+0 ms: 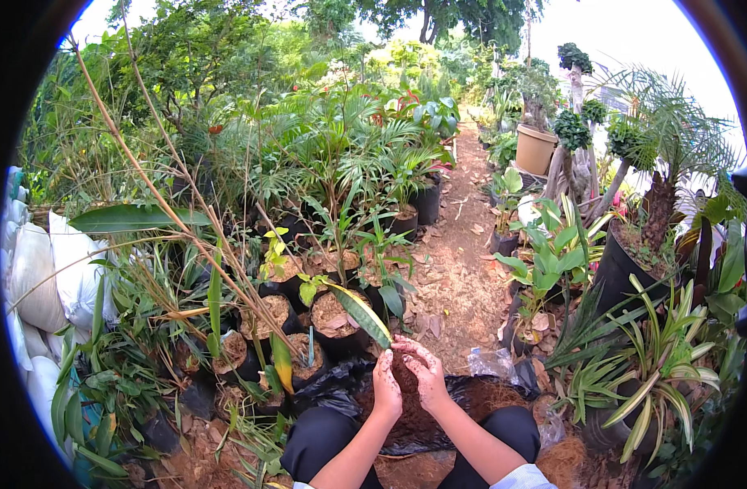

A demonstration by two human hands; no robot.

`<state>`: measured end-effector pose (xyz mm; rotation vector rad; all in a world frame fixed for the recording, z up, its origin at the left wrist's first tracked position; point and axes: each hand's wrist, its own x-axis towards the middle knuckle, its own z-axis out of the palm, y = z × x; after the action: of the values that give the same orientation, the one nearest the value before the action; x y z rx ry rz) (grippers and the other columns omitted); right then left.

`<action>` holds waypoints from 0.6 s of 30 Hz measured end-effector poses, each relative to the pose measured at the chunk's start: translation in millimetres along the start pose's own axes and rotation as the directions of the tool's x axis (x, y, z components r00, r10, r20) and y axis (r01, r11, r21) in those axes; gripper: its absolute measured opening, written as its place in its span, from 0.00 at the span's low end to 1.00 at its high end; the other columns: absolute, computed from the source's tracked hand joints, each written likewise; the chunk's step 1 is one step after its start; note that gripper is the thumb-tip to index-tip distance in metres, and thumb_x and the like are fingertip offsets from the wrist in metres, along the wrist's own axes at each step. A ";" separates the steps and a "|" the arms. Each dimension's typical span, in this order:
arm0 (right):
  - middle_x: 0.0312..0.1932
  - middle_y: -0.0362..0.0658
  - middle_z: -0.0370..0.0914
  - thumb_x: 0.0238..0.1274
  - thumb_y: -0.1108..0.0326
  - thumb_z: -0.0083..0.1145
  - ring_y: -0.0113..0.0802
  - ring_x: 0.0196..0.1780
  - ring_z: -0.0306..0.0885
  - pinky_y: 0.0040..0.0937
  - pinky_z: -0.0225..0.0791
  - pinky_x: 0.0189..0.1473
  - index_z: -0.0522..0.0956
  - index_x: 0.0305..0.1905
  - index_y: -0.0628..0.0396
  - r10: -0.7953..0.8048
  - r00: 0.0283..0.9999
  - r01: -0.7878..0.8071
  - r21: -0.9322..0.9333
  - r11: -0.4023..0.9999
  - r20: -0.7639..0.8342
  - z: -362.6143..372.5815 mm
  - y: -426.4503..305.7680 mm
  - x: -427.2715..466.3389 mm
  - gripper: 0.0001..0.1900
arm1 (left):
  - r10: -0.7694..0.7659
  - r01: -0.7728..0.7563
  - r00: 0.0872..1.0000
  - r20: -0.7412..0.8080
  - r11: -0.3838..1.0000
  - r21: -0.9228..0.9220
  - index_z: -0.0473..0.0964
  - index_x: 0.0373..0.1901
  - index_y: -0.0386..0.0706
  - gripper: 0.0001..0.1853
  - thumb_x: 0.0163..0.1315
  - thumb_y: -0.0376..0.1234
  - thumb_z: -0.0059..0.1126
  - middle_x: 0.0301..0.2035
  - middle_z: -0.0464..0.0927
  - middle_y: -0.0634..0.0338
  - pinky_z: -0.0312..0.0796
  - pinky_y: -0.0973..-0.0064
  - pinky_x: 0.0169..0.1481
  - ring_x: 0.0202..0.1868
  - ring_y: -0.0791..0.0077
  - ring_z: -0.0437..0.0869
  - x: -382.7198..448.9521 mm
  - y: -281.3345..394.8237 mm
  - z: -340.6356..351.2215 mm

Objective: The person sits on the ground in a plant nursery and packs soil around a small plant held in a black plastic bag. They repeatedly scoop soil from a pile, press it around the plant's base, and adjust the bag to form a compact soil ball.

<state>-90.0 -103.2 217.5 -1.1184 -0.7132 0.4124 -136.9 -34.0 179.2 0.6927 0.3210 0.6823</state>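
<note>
My left hand (386, 386) and my right hand (423, 374) are cupped around a clump of dark brown soil (405, 378). Soil specks cover the fingers of both. From the top of the clump a yellow-edged snake plant leaf (360, 313) leans up to the left; its base is hidden behind my fingers. Below my hands, between my knees, a black plastic sheet (334, 391) is spread on the ground. Loose dark soil (410, 422) lies on it, with brown fibre (502, 397) towards its right end.
Black nursery bags (340, 321) filled with soil and plants crowd the left. A leaf-strewn dirt path (462, 244) runs ahead. On the right are a striped-leaf plant (660, 373), a tilted black pot (624, 269) and clear plastic (492, 362). White sacks (80, 269) are piled far left; dry stems (184, 226) slant across.
</note>
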 end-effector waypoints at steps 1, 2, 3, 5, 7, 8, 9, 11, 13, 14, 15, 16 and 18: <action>0.59 0.49 0.69 0.60 0.68 0.47 0.38 0.63 0.65 0.33 0.53 0.65 0.77 0.47 0.64 0.016 1.000 -0.016 0.001 1.000 -0.009 0.2 0.4 -0.5 0.15 | 0.001 -0.001 1.000 -0.003 1.000 0.017 0.71 0.48 0.38 0.16 0.68 0.39 0.42 0.44 0.74 0.61 0.63 0.78 0.56 0.48 0.77 0.73 -0.4 -0.5 -0.6; 0.59 0.49 0.68 0.60 0.67 0.47 0.38 0.63 0.65 0.34 0.52 0.66 0.77 0.47 0.64 0.032 0.999 -0.032 0.001 0.999 -0.016 -0.1 0.6 -0.6 0.15 | 0.002 -0.001 1.000 -0.014 0.998 0.056 0.71 0.49 0.38 0.15 0.67 0.37 0.43 0.45 0.74 0.62 0.62 0.78 0.56 0.48 0.78 0.72 -0.1 -0.2 -0.3; 0.60 0.49 0.68 0.61 0.65 0.46 0.38 0.63 0.65 0.34 0.52 0.66 0.77 0.48 0.64 0.046 0.999 -0.046 0.003 0.999 -0.024 -0.3 0.5 -0.9 0.16 | 0.021 -0.021 1.000 0.009 0.999 0.034 0.71 0.49 0.38 0.15 0.67 0.37 0.44 0.45 0.74 0.62 0.62 0.78 0.56 0.48 0.78 0.72 -0.3 0.6 0.8; 0.61 0.48 0.67 0.62 0.63 0.45 0.37 0.64 0.64 0.33 0.51 0.67 0.75 0.51 0.64 0.079 0.997 -0.076 0.181 0.981 -0.010 -0.3 0.0 0.4 0.19 | 0.007 -0.008 1.000 0.012 1.000 0.011 0.71 0.48 0.38 0.14 0.66 0.36 0.45 0.44 0.74 0.62 0.62 0.78 0.56 0.48 0.78 0.73 -2.1 3.8 4.9; 0.61 0.48 0.67 0.62 0.62 0.43 0.37 0.64 0.63 0.32 0.50 0.67 0.73 0.54 0.64 0.093 0.996 -0.091 0.264 0.960 0.004 -0.5 -1.7 2.2 0.21 | -0.060 0.059 0.998 -0.025 0.998 -0.035 0.71 0.47 0.39 0.13 0.66 0.36 0.48 0.43 0.75 0.63 0.65 0.77 0.54 0.46 0.77 0.75 -4.5 9.4 9.1; 0.61 0.48 0.67 0.62 0.62 0.42 0.36 0.64 0.63 0.32 0.49 0.67 0.72 0.55 0.64 0.096 0.995 -0.095 0.259 0.961 0.011 -0.6 -2.8 1.5 0.21 | -0.082 0.081 0.996 -0.020 0.996 -0.049 0.71 0.47 0.40 0.12 0.66 0.36 0.48 0.42 0.76 0.63 0.66 0.77 0.53 0.45 0.76 0.76 -5.5 12.2 10.8; 0.61 0.48 0.67 0.62 0.61 0.41 0.35 0.65 0.62 0.32 0.49 0.68 0.71 0.56 0.64 0.101 0.995 -0.102 0.253 0.962 0.019 -0.8 -4.0 0.8 0.22 | -0.098 0.097 0.995 -0.006 0.993 -0.074 0.71 0.47 0.40 0.12 0.66 0.36 0.48 0.42 0.76 0.62 0.67 0.76 0.52 0.45 0.76 0.76 -6.3 14.6 12.4; 0.60 0.48 0.68 0.60 0.63 0.42 0.36 0.65 0.63 0.33 0.50 0.68 0.68 0.58 0.63 0.097 0.995 -0.093 0.286 0.954 0.002 0.9 -5.5 0.3 0.22 | -0.113 0.112 0.994 -0.010 0.992 -0.056 0.71 0.46 0.41 0.11 0.65 0.35 0.49 0.41 0.76 0.62 0.68 0.76 0.51 0.44 0.76 0.77 -6.7 17.9 14.6; 0.60 0.49 0.67 0.60 0.65 0.42 0.36 0.65 0.62 0.33 0.49 0.68 0.66 0.59 0.62 0.074 0.997 -0.062 0.279 0.958 -0.031 2.0 -6.4 0.9 0.22 | -0.130 0.129 0.992 -0.005 0.991 -0.043 0.72 0.45 0.42 0.10 0.65 0.35 0.50 0.41 0.76 0.62 0.69 0.77 0.50 0.43 0.76 0.78 -6.9 19.4 15.3; 0.61 0.49 0.67 0.60 0.65 0.42 0.36 0.65 0.62 0.33 0.49 0.68 0.65 0.59 0.61 0.089 0.995 -0.073 0.320 0.945 -0.038 2.2 -6.5 0.6 0.22 | -0.127 0.127 0.992 0.002 0.991 -0.039 0.72 0.44 0.42 0.10 0.65 0.35 0.50 0.40 0.76 0.62 0.69 0.77 0.49 0.43 0.76 0.78 -7.2 19.9 15.0; 0.61 0.50 0.66 0.60 0.66 0.42 0.36 0.65 0.62 0.33 0.50 0.68 0.65 0.58 0.61 0.113 0.992 -0.087 0.355 0.931 -0.052 2.1 -6.3 0.4 0.22 | -0.131 0.131 0.991 0.007 0.991 -0.032 0.72 0.44 0.41 0.10 0.65 0.35 0.50 0.40 0.77 0.62 0.69 0.77 0.49 0.43 0.76 0.78 -7.4 20.1 14.6; 0.61 0.50 0.66 0.60 0.66 0.42 0.37 0.65 0.62 0.34 0.50 0.68 0.65 0.58 0.60 0.126 0.990 -0.091 0.393 0.915 -0.064 1.9 -5.6 0.3 0.21 | -0.125 0.126 0.992 0.020 0.992 -0.025 0.72 0.43 0.41 0.09 0.65 0.35 0.50 0.39 0.77 0.61 0.70 0.77 0.49 0.43 0.76 0.78 -7.4 20.4 14.4; 0.61 0.50 0.66 0.61 0.66 0.41 0.37 0.64 0.63 0.34 0.50 0.68 0.65 0.58 0.59 0.113 0.992 -0.088 0.332 0.939 -0.056 1.3 -3.2 0.7 0.20 | -0.114 0.114 0.993 0.015 0.993 -0.022 0.72 0.42 0.41 0.10 0.66 0.37 0.49 0.39 0.77 0.61 0.70 0.76 0.48 0.42 0.75 0.78 -7.4 20.4 14.6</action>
<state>-90.6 -103.1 221.0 -0.8499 -0.4998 0.5523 -144.8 -34.4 204.1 0.6520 0.3369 0.5713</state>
